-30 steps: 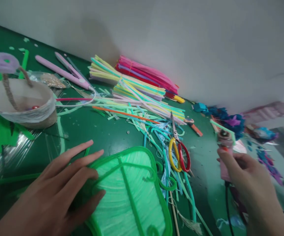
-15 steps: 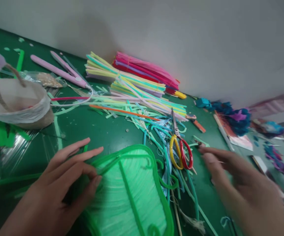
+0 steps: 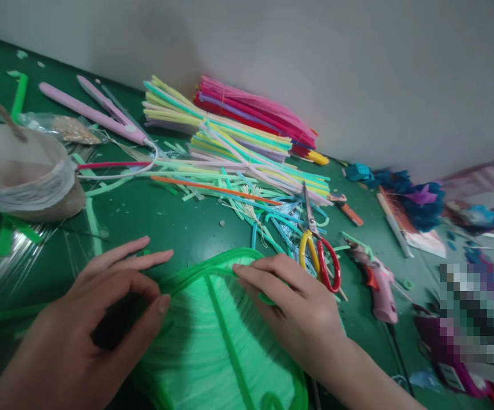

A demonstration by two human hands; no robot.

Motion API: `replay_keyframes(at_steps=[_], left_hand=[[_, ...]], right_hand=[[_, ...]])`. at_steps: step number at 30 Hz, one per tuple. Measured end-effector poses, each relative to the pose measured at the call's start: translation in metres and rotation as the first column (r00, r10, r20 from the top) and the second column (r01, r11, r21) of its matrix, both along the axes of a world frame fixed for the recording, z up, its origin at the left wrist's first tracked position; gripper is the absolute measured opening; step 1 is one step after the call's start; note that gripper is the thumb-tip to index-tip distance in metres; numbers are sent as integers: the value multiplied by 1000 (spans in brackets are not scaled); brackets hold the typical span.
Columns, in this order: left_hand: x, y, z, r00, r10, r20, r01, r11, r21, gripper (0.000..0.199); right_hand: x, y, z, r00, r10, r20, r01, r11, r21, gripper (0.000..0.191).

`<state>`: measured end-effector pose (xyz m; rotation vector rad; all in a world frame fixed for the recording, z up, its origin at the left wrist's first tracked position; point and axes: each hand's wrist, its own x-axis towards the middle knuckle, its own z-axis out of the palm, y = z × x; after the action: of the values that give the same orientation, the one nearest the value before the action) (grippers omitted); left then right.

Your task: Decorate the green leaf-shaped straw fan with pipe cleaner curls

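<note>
A green panel [image 3: 199, 336] with ribbed, leaf-like lines and a fuzzy pipe cleaner edge lies at the bottom middle. My left hand [image 3: 88, 319] pinches the green pipe cleaner [image 3: 195, 276] at the panel's upper left edge, its other fingers stretched out. On the same upper rim, farther right, the fingertips of my right hand [image 3: 293, 307] press together on the pipe cleaner. That hand covers the panel's right side. Just beyond it are scissors [image 3: 321, 259] with one yellow and one red handle. A pink glue gun [image 3: 383, 290] rests on the table to the right.
Bundles of pastel [image 3: 229, 131] and pink pipe cleaners [image 3: 255, 111] lie along the wall, with cut scraps before them. A pale basket [image 3: 24, 176] stands left, near a lilac straightening iron [image 3: 97, 117]. Blue crumpled paper [image 3: 421, 210] lies far right.
My right hand has moved left from beside the glue gun's tip onto the panel's upper rim. The glue gun now shows fully on the table. My left hand keeps its pinch.
</note>
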<state>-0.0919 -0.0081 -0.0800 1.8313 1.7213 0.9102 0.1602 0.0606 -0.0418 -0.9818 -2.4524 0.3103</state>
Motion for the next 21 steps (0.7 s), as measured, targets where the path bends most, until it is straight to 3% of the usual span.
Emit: replay_keyframes(at_steps=[5,21], left_hand=[[5,2,1,998,55,-7,-55,998,-11,16],[11,7,8,992,127,-12,-127,992,-25,14]], right_hand=[[-6,2,-1,998,-16,-68,15,1000,-22,25],[-12,0,-6,1000,-29,-6,29,999,29,17]])
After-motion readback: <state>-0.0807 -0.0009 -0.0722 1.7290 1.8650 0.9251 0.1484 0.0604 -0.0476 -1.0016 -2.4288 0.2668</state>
